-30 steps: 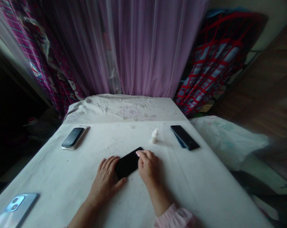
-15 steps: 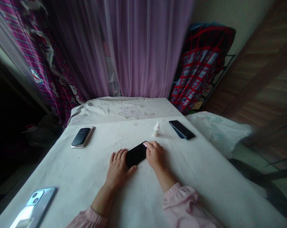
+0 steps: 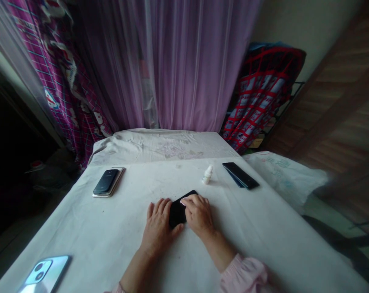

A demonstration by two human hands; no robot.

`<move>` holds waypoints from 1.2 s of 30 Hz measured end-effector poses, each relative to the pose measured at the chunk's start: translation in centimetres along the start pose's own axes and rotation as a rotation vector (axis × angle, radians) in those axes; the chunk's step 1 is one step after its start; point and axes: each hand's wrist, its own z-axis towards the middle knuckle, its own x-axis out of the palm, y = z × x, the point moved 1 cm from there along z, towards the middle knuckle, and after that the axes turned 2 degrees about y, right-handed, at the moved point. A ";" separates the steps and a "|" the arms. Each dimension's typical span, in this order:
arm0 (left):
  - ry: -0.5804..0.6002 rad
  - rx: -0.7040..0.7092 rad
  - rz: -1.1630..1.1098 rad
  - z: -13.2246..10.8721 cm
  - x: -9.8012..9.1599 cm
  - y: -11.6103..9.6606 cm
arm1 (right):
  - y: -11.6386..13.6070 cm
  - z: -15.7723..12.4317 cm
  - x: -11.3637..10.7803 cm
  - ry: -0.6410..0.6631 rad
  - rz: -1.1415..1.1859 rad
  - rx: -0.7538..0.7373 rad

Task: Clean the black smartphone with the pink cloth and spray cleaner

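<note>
A black smartphone (image 3: 176, 213) lies face up and slanted on the white-covered table in front of me. My left hand (image 3: 158, 224) grips its near left end, with fingers along the far edge and thumb along the near edge. Over the phone's right part, my right hand (image 3: 199, 213) is closed, its fingertips resting on the screen. A tiny pale pink bit shows at those fingertips; whether it is a nail or a small pad, I cannot tell. Just beyond the phone stands a small white bottle (image 3: 207, 175) with a narrow top.
Two stacked phones (image 3: 106, 182) lie at the left, and two more dark phones (image 3: 241, 176) overlap at the right. A shiny light-blue phone (image 3: 47, 274) lies near the front left edge. Purple curtains (image 3: 184, 65) hang behind the table (image 3: 135, 203).
My right hand's fingertips have slid from the phone's far right end leftward toward the middle of the screen. My left hand still grips the phone. The whole view has shifted slightly.
</note>
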 end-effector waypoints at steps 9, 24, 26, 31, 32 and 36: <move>0.040 0.042 -0.002 0.2 -0.4 0.3 | -4.3 1.8 -0.7 0.014 -0.061 0.084; 0.006 0.129 0.006 1.3 0.3 0.3 | -0.7 2.0 0.1 0.061 -0.006 -0.009; 0.014 0.137 0.005 1.2 0.2 0.4 | -1.3 2.0 0.0 0.054 0.000 -0.002; 0.032 0.144 -0.005 1.2 0.1 0.4 | -3.8 1.7 -0.5 0.005 -0.023 0.040; 0.033 0.142 -0.010 1.2 0.1 0.4 | -4.3 1.7 -0.6 -0.009 -0.034 0.050; 0.030 0.133 -0.033 1.2 0.1 0.3 | -5.0 1.4 -0.7 -0.035 -0.059 0.054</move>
